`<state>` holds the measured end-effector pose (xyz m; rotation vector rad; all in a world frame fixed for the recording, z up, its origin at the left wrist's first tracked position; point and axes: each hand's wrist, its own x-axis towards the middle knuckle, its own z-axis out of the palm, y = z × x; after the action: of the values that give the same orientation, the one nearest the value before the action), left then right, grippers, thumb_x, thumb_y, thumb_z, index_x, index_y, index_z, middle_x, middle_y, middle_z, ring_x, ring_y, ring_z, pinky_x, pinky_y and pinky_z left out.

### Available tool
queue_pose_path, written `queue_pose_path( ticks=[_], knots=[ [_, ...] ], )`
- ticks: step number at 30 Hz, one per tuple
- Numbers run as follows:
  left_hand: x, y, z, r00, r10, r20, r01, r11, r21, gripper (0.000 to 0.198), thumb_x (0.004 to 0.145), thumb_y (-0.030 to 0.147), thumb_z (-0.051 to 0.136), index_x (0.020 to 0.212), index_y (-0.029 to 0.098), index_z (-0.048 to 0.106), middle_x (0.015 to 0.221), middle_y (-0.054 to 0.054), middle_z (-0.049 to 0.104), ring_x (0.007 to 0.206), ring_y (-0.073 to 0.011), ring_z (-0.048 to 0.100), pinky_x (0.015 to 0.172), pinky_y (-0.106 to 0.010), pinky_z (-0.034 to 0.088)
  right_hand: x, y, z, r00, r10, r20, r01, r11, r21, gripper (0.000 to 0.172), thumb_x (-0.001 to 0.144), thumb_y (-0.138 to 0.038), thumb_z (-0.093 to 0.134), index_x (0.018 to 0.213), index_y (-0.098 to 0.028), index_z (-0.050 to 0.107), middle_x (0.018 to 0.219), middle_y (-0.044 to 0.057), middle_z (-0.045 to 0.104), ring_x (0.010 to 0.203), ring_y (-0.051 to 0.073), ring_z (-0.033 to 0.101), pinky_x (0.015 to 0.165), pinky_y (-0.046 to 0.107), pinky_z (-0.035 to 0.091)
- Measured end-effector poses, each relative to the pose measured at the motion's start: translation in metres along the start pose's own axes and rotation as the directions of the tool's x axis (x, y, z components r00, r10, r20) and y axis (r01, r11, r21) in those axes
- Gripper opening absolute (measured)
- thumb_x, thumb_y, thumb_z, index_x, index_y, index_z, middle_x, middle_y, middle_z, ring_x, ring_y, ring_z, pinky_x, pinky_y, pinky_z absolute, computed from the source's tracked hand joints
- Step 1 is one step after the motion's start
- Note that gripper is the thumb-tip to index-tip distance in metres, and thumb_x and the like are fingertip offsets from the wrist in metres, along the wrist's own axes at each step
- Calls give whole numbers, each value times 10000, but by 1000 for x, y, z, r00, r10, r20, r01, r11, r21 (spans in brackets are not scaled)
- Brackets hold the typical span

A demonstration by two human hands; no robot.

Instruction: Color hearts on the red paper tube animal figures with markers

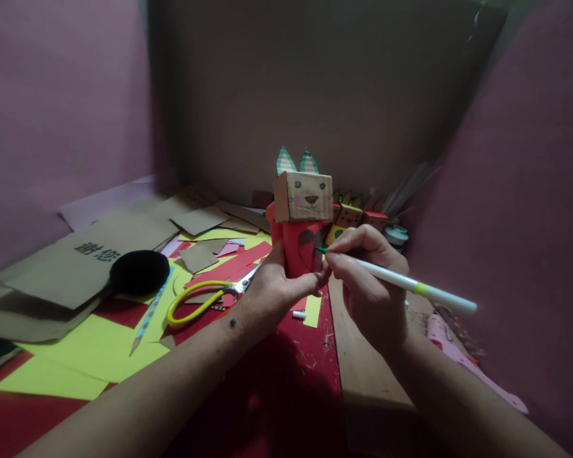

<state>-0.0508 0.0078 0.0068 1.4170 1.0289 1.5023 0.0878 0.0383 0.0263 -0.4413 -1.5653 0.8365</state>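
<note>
In the head view, my left hand (279, 286) is wrapped round the red body of a cardboard animal figure (310, 197). The figure has a box head with a drawn face and two green-edged pointed ears. A dark heart outline shows on its red front. My right hand (375, 286) is closed round a white marker pen (396, 277) with a yellow-green band. The pen's green tip is at the right side of the heart, touching or very near it. My left hand's fingers behind the figure are mostly hidden.
Yellow-handled scissors (195, 302), a striped pencil (153, 312) and a black round object (141, 272) lie left, among yellow paper (90, 346) and cardboard sheets (100, 248). Small box figures (351, 216) stand behind my right hand. A pink glue gun-like tool (472, 366) lies right.
</note>
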Motion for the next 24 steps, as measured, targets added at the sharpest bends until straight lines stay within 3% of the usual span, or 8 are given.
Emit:
queue_pose_path(
  ticks=[5,13,24],
  knots=[
    [0,3,3,1000,13,-22,-13,1000,-8,256,729,281,772,947,194,670,897,-34,718,859,-216,648,765,-330,541,-1,-2,5,999,-18,-30,19,1000,19,147,788,-93,638,747,-230,604,602,-65,541,555,105,533,526,252,431],
    [-1,1,-1,999,-36,11,36,999,32,287,749,297,770,1011,193,715,1004,-42,757,930,-225,659,814,-325,521,0,-9,2,1000,-30,4,31,993,-110,133,721,-92,615,674,-215,598,602,-61,534,547,88,483,509,240,393],
    [0,0,0,1000,-25,19,25,1000,11,272,748,305,755,993,199,700,970,-58,737,894,-222,648,787,-337,532,0,-4,5,998,-16,-53,13,998,-58,123,776,-111,649,755,-229,620,608,-63,561,559,100,534,508,243,418]
  ],
)
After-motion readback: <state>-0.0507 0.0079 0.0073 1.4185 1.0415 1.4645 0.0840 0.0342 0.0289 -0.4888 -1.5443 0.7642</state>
